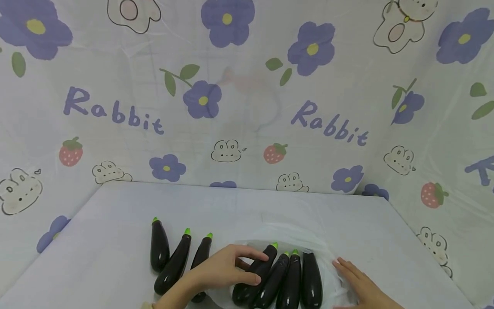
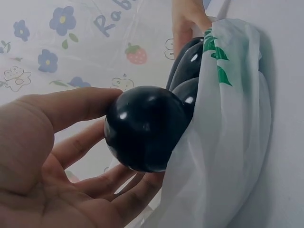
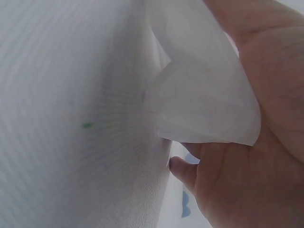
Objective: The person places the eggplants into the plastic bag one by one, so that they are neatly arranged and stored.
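Note:
My left hand (image 1: 227,268) grips a glossy black eggplant (image 1: 261,267) with a green stem tip, its thumb and fingers spread around the body. In the left wrist view the eggplant's round end (image 2: 145,128) faces the camera, beside a white plastic bag (image 2: 228,114) with green print. Three more eggplants lie to its right on the bag, among them the rightmost eggplant (image 1: 311,279). My right hand (image 1: 362,285) rests at the bag's right side with straight fingers. Part of the thin plastic (image 3: 204,99) lies against its palm in the right wrist view.
Left of the bag, three eggplants lie on the white table (image 1: 115,240): a far-left eggplant (image 1: 159,246), a middle eggplant (image 1: 175,264) and a third eggplant (image 1: 202,253) partly behind my left wrist. A printed cloth backdrop (image 1: 247,107) rises behind the table.

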Motion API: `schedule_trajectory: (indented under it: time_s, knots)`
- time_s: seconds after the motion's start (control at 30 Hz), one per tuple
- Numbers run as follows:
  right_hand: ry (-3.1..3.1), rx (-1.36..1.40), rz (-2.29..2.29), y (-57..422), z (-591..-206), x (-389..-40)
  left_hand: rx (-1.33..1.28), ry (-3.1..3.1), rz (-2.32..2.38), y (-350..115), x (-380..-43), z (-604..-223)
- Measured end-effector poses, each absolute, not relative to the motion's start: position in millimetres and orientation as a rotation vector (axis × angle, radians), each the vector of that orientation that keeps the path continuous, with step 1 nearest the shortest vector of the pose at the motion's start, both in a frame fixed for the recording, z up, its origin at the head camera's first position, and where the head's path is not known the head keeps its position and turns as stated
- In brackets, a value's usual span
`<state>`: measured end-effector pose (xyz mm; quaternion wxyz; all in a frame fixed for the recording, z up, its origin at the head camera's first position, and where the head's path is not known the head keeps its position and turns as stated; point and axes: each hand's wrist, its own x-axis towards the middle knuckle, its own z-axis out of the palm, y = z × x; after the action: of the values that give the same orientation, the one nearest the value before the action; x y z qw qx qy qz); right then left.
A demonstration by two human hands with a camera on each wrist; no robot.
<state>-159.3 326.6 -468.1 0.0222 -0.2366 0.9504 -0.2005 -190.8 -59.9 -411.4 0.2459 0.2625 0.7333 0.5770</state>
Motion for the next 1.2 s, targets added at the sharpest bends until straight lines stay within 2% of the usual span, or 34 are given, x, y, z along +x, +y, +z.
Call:
schedule_trajectory:
  time_s: [0.2, 1.2]
  knots:
    - [2.981, -0.814, -0.564, 327, -470, -160, 0.704, 1.992, 1.577, -61, -193, -413]
    - [2.951, -0.756, -0.571, 329, -472, -162, 0.836, 1.986, 1.446, -69, -201, -424]
